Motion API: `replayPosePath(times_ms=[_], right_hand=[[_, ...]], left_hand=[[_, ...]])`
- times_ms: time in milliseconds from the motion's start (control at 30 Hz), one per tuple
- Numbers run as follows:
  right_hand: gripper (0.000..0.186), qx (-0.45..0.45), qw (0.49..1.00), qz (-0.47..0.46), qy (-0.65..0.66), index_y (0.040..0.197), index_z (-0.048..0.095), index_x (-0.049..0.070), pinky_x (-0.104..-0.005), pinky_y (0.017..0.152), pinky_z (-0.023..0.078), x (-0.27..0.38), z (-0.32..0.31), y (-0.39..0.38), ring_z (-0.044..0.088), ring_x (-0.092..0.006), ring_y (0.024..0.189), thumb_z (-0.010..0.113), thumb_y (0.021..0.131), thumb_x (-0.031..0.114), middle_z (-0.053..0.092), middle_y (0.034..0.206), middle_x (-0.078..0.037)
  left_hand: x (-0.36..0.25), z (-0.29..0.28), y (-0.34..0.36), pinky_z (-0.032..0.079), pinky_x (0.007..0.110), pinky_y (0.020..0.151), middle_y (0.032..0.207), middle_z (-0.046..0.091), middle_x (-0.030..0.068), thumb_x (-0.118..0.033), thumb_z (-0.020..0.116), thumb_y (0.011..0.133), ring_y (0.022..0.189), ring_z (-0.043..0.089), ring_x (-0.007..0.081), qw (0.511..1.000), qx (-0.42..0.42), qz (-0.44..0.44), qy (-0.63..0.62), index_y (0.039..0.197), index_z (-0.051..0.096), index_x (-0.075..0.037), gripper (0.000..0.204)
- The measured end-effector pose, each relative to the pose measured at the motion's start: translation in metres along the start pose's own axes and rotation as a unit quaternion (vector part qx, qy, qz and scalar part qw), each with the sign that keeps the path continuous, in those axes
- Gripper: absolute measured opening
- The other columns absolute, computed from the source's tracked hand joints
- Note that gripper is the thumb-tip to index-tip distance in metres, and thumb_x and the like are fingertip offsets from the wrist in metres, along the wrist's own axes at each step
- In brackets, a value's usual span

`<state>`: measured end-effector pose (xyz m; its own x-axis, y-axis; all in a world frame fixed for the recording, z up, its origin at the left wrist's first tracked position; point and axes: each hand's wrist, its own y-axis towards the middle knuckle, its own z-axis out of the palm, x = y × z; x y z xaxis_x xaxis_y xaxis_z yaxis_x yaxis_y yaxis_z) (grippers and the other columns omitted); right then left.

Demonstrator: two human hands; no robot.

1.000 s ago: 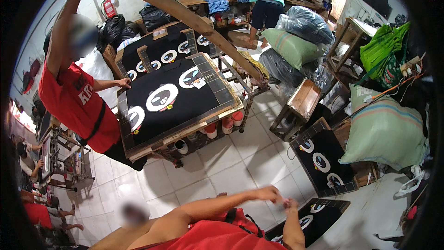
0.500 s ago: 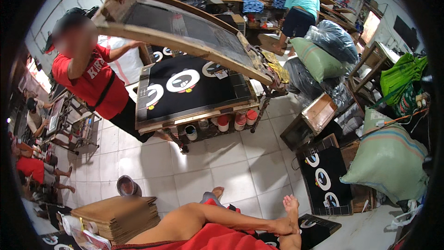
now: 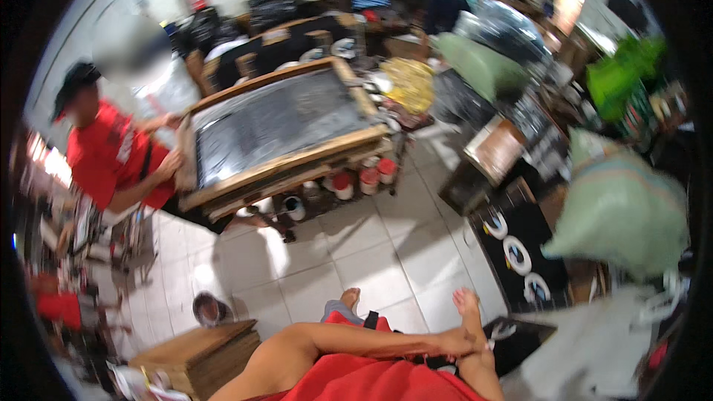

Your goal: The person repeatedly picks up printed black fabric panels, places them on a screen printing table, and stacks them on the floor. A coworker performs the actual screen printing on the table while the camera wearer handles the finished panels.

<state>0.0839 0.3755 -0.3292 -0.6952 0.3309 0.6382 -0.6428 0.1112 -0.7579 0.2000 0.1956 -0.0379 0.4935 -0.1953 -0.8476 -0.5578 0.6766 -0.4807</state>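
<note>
Black cloth-like panel with pale prints: lower right of the frame, just beside the right forearm, which partly hid it; probably laid flat to keep its surface smooth.

Left hand, bare: laid across the right forearm, seemingly using it as a rest. Its fingers looked bent over the limb; blur left it impossible to tell how far they were closed, or whether anything small was pinched.

Right hand, bare: lower right of centre, fingers extended and loosely apart, nothing seen in them.

Rectangular wooden frame with grey mesh: upper left of centre, lying over the wooden bench. A co-worker in a red shirt had both hands at its left end, presumably to steady it; the broad bench apparently supported its span.

Red-and-white tubs: under the bench, likely stored there within reach.

Brown flat boards: lower left, stacked, presumably to save floor.

Count: wooden frame, one; red-and-white tubs, three; open white tub with dark inside, one; dark round bucket, one; pale green woven sacks, two; black panel with three white ovals, right of centre, one; stacked boards, several, too blurred to number.
</note>
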Motion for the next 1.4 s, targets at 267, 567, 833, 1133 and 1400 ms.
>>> replayPosePath(times_ms=[267, 567, 833, 1133, 1400], right_hand=[[0.016, -0.065, 0.997, -0.001, 0.048, 0.096, 0.059, 0.009, -0.0332, 0.071, 0.048, 0.000, -0.011, -0.002, 0.061, -0.0191, 0.077, 0.061, 0.083, 0.018, 0.063, 0.084, -0.007], [0.021, -0.176, 0.978, -0.055, -0.093, 0.096, 0.060, 0.006, -0.0276, 0.055, 0.046, 0.048, -0.106, 0.007, 0.060, -0.0151, 0.065, 0.061, 0.076, 0.011, 0.063, 0.077, -0.006], [0.035, -0.282, 0.805, -0.202, -0.481, 0.102, 0.061, 0.002, -0.0359, 0.078, 0.048, 0.187, -0.240, 0.141, 0.062, -0.0284, 0.087, 0.071, 0.072, 0.018, 0.066, 0.088, -0.015], [0.039, -0.229, 0.698, -0.232, -0.637, 0.112, 0.055, 0.007, -0.0407, 0.075, 0.048, 0.306, -0.292, 0.252, 0.062, -0.0309, 0.086, 0.065, 0.074, 0.014, 0.065, 0.093, -0.012], [0.037, -0.206, 0.733, -0.135, -0.634, 0.109, 0.055, 0.007, -0.0418, 0.073, 0.047, 0.321, -0.282, 0.242, 0.061, -0.0317, 0.084, 0.064, 0.074, 0.012, 0.065, 0.091, -0.012]], left_hand=[[0.003, 0.007, 0.044, 0.044, 0.025, 0.052, 0.065, 0.051, 0.0049, -0.070, 0.050, 0.078, 0.059, 0.051, 0.0126, 0.994, -0.016, -0.107, 0.021, 0.085, 0.059, 0.001, 0.072], [0.016, 0.012, 0.084, 0.049, 0.025, 0.060, 0.073, 0.061, 0.0076, -0.055, 0.048, 0.089, 0.063, 0.058, 0.0149, 0.937, 0.245, -0.159, -0.191, 0.089, 0.062, 0.000, 0.056], [0.220, -0.213, 0.168, 0.048, 0.031, 0.054, 0.068, 0.060, 0.0076, -0.032, 0.064, 0.083, 0.059, 0.058, 0.0172, 0.896, -0.366, -0.241, -0.076, 0.082, 0.060, -0.005, 0.028], [0.237, -0.230, 0.149, 0.048, 0.034, 0.053, 0.072, 0.064, 0.0124, -0.027, 0.063, 0.084, 0.059, 0.060, 0.0205, 0.793, -0.405, -0.436, -0.133, 0.083, 0.063, 0.000, 0.027], [0.165, -0.229, 0.217, 0.050, 0.032, 0.056, 0.075, 0.064, 0.0105, -0.025, 0.064, 0.083, 0.061, 0.061, 0.0183, 0.804, -0.392, -0.414, -0.171, 0.091, 0.060, -0.001, 0.026]])
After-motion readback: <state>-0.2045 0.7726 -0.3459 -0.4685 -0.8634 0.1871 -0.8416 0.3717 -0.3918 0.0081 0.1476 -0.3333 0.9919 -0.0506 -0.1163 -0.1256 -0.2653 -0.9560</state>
